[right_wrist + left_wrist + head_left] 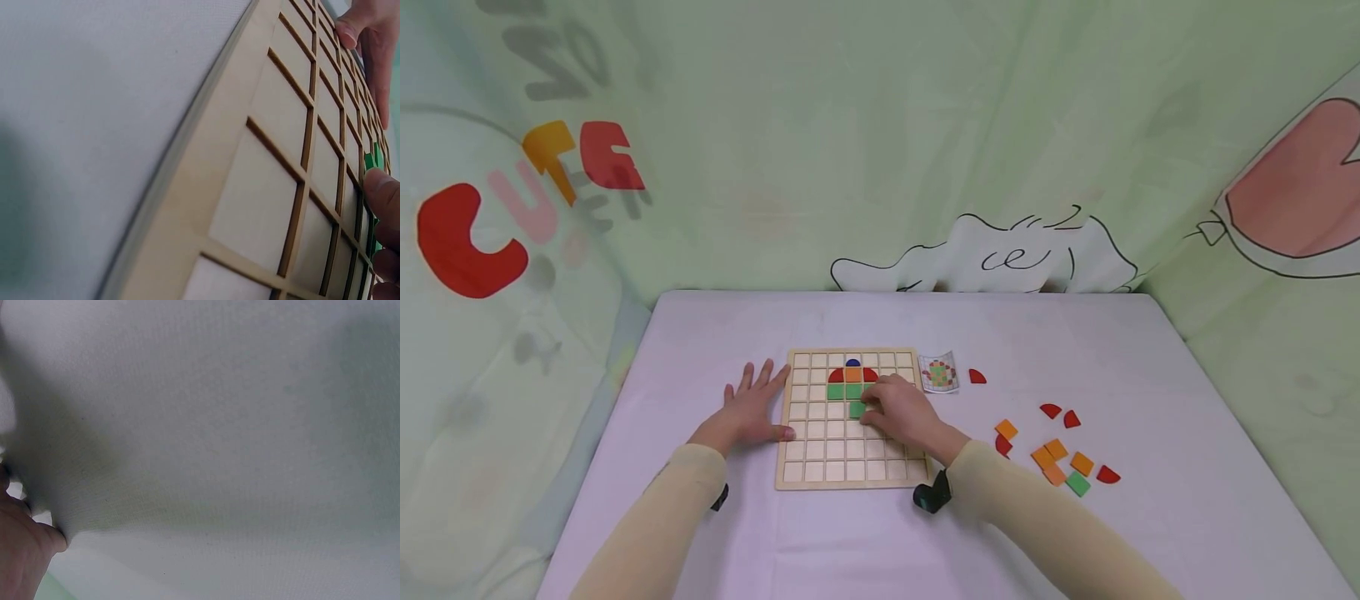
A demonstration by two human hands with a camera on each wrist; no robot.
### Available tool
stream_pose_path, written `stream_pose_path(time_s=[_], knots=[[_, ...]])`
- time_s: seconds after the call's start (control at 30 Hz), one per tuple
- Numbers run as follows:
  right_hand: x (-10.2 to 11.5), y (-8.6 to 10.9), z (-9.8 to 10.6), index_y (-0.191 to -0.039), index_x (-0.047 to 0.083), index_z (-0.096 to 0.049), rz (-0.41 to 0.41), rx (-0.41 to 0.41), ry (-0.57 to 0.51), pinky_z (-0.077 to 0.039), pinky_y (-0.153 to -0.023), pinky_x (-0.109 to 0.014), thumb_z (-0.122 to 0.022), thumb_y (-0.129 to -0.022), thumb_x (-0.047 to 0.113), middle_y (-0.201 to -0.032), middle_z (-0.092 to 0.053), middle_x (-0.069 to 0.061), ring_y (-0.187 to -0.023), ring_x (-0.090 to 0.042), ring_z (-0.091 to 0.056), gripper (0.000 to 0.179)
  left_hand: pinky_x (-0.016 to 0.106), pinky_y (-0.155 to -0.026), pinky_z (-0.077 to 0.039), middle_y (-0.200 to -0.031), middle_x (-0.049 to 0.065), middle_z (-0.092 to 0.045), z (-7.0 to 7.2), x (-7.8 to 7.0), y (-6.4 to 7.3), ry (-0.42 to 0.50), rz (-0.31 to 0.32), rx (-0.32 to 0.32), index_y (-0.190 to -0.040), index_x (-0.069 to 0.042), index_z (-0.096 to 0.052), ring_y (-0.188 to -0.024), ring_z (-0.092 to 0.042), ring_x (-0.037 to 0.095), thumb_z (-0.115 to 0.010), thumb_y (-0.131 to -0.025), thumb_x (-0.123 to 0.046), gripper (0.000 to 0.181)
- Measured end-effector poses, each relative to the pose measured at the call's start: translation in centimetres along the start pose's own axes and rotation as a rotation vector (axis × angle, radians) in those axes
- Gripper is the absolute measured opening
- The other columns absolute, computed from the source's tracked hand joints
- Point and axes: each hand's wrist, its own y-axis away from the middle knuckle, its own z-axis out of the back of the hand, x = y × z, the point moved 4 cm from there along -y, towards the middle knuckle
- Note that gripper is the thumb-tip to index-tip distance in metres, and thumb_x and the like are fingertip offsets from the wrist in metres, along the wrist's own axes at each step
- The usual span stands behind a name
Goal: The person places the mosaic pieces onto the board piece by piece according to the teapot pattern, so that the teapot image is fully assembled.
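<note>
A wooden grid board (815,472) lies flat on the table. Set into its upper part are a blue half-round tile (853,363), an orange square tile (853,375) between two red quarter-round tiles (837,376), and a row of green tiles (836,392) below them. My right hand (904,410) reaches over the board and pinches a green square tile (857,410) just under that row; its fingers partly cover the row's right end. Along the board's left edge, my left hand (751,414) rests with fingers spread, thumb and fingertips touching the frame.
A small printed pattern card (939,372) lies against the board's upper right. To the right are scattered loose tiles: several orange squares (1056,449), several red quarter-rounds (1107,474) and a green square (1078,483). A pale cloth (715,325) covers the table.
</note>
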Motion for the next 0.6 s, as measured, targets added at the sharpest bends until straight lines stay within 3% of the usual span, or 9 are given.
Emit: stream_pose_path(time_s=[0.6], knots=[[0.33,-0.09,-0.1,-0.111,0.006,-0.077,0.025,-0.007,-0.011,-0.056,-0.098,-0.038,-0.08,-0.09,0.02,-0.11,-0.075,-0.007,-0.106,-0.023,-0.064,0.025,0.071,-0.122,0.003,-0.173,0.018,0.003,-0.34,0.38,-0.53,-0.008,0.0,0.0,-0.165,-0.013,-0.013,-0.158,0.013,0.045,-0.085,-0.082,-0.04,0.113]])
